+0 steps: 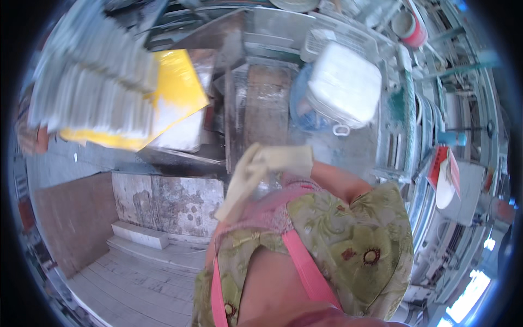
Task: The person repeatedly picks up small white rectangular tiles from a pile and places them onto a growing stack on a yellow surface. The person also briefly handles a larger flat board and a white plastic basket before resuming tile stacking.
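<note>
At the far left edge, a blurred hand of another person [41, 139] shows beside a tall stack of whitish slabs [98, 101], also blurred. The stack overlaps a yellow sheet [182, 82], which juts out to its right and partly covers a white sheet [180, 133] beneath. Below these, nearer the person, stand a brown panel [76, 223] and a stained, low board [169, 204], walling off a planked surface [131, 283]; a pale block [140, 234] lies against the stained board.

In the middle, the left hand [244, 177] slants upward and meets the right hand [269, 159], which reaches in from the right, both close before the person's chest. They wear the cream gloves [298, 159], which are thus on the hands themselves. The fingers overlap and blur, so I cannot tell how wide they are or whether one hand grips the other.

Beyond the hands lies a worn brown board [267, 103]. To its right, a blue tub [304, 103] topped by a bulky white cover [346, 84] stands in front of a white basket [327, 41], partly blocking it. Further right come a red-and-white pail [411, 32], crowded metal racks [408, 109], a blue cylinder [452, 138] and a red folder-like item [436, 162]
</note>
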`<state>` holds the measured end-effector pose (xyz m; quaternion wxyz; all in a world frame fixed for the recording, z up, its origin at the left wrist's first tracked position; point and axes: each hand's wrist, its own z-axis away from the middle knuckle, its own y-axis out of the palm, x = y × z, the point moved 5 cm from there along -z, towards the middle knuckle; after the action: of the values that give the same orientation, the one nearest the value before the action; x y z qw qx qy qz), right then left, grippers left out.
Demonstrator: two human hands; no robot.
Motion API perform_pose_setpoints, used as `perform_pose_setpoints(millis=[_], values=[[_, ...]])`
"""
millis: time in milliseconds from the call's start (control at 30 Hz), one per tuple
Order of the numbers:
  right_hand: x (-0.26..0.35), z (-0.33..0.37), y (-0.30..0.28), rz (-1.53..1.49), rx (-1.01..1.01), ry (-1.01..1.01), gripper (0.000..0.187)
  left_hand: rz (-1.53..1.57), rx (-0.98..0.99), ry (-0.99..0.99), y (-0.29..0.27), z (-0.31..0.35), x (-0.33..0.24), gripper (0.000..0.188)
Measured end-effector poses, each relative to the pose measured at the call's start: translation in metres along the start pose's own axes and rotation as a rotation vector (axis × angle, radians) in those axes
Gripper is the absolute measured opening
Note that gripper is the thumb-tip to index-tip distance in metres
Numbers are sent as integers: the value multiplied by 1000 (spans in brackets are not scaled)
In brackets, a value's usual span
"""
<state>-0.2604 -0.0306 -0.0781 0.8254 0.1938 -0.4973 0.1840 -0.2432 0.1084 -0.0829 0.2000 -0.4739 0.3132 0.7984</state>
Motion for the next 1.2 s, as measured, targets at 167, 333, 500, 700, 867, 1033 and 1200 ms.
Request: perform_pose_setpoints(millis=[167, 333, 500, 700, 867, 1033, 1200], values=[[-26, 66, -123, -299, -641, 81, 54, 26, -59, 94, 40, -98, -55, 38], [-39, 34, -198, -385, -768, 93, 53, 16, -275, -1, 22, -172, -76, 26], [-3, -6, -295, -306, -782, 8, 51, -23, -346, -66, -9, -255, -123, 41], [10, 3, -411, -308, -927, -4, 48, -35, -287, 177, -15, -375, -209, 36], [-40, 38, -488, -459, -1244, 21, 37, -358, -267, 314, -10, -471, -278, 30], [-119, 54, -607, -551, -1456, 8, 34, -905, -287, 548, 20, -586, -348, 34], [-211, 41, -729, -212, -1567, 371, 37, -1299, -254, 557, 39, -718, -365, 40]])
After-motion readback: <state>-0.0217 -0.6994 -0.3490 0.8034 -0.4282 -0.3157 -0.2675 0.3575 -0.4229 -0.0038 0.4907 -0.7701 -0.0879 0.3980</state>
